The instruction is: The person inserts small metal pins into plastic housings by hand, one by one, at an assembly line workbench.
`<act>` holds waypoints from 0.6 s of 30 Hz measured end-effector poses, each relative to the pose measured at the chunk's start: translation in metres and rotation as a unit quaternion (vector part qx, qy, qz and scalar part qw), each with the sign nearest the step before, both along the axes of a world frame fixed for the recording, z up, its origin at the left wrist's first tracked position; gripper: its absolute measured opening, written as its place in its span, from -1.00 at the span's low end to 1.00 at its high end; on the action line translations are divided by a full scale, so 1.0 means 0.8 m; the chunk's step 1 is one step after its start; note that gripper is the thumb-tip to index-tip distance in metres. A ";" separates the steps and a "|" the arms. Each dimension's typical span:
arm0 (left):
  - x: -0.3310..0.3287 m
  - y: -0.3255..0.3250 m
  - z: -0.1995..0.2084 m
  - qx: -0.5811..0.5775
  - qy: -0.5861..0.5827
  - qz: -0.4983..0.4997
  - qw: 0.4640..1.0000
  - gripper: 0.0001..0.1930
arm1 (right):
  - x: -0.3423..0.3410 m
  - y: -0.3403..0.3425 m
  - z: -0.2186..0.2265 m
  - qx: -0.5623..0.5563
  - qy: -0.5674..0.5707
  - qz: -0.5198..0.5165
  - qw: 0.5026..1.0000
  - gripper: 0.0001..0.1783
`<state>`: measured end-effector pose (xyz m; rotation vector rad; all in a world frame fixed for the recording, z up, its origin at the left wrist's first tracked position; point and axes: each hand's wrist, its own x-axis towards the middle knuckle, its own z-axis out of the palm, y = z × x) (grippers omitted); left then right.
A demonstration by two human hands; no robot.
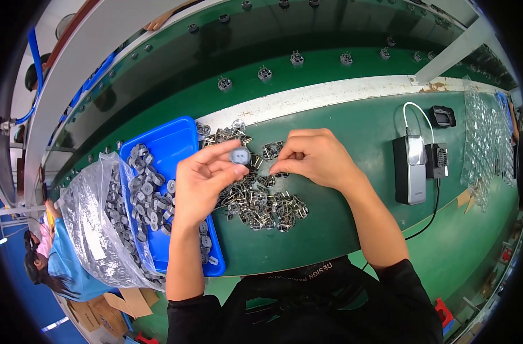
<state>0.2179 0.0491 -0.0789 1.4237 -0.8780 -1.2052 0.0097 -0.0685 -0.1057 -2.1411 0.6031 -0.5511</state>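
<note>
Between the thumb and fingers of my left hand [199,180] is a small round grey plastic cap [240,155] with two dark holes in its face. My right hand [318,157] is pinched closed just to the right of it, over the pile; whatever sits between its fingertips is too hidden to name. Below and around both hands lies a heap of small parts with metal pins [261,206]. A blue tray [168,137] left of my left forearm holds many more grey caps [149,192].
A clear plastic bag [89,215] of grey caps overlaps the tray's left side. Beyond a white ledge [307,96], spaced pinned parts [265,73] sit on a green conveyor. At right are a black-and-silver device [409,172] with cables and bubble wrap [482,143]. Other people sit at far left.
</note>
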 end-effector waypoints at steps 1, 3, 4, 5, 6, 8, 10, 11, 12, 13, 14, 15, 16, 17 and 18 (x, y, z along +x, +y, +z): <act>-0.004 0.001 -0.002 0.000 0.003 0.002 1.000 -0.57 | 0.001 0.004 0.001 0.032 -0.053 -0.023 0.998 -0.87; -0.012 0.003 -0.005 -0.014 -0.056 -0.019 0.998 -0.57 | 0.004 0.009 0.005 0.065 -0.103 -0.045 0.992 -0.86; -0.018 0.003 -0.005 -0.008 -0.063 -0.009 0.998 -0.57 | 0.007 0.011 0.007 0.065 -0.127 -0.059 0.988 -0.85; -0.021 0.003 -0.006 -0.006 -0.060 -0.008 0.998 -0.57 | 0.009 0.013 0.008 0.065 -0.151 -0.072 0.984 -0.84; -0.023 0.004 -0.007 -0.002 -0.069 -0.018 0.997 -0.58 | 0.011 0.016 0.008 0.066 -0.147 -0.071 0.984 -0.84; -0.025 0.005 -0.008 -0.002 -0.082 -0.030 0.996 -0.59 | 0.015 0.022 0.009 -0.065 -0.176 -0.077 0.979 -0.87; -0.028 0.006 -0.006 -0.004 -0.067 -0.035 0.997 -0.59 | 0.016 0.025 0.006 -0.106 -0.171 -0.067 0.977 -0.86; -0.029 0.006 -0.005 -0.009 -0.055 -0.043 0.998 -0.60 | 0.017 0.026 0.005 -0.148 -0.169 -0.059 0.973 -0.83; -0.031 0.006 -0.004 -0.009 -0.053 -0.041 0.998 -0.60 | 0.018 0.029 0.007 -0.146 -0.165 -0.062 0.973 -0.82; -0.032 0.006 -0.004 -0.013 -0.056 -0.045 0.997 -0.60 | 0.018 0.030 0.008 -0.145 -0.164 -0.058 0.974 -0.82; -0.033 0.007 -0.003 -0.017 -0.059 -0.049 0.997 -0.61 | 0.018 0.031 0.008 -0.154 -0.156 -0.061 0.974 -0.82; -0.034 0.007 -0.003 -0.017 -0.058 -0.046 0.997 -0.61 | 0.018 0.032 0.008 -0.164 -0.147 -0.064 0.973 -0.82; -0.036 0.006 -0.002 -0.014 -0.057 -0.042 0.997 -0.61 | 0.018 0.033 0.007 -0.164 -0.147 -0.063 0.973 -0.82; -0.037 0.004 -0.001 -0.012 -0.056 -0.039 0.998 -0.61 | 0.018 0.034 0.006 -0.166 -0.139 -0.070 0.974 -0.82; -0.036 0.004 0.000 -0.012 -0.055 -0.039 0.998 -0.61 | 0.018 0.034 0.006 -0.168 -0.131 -0.078 0.974 -0.81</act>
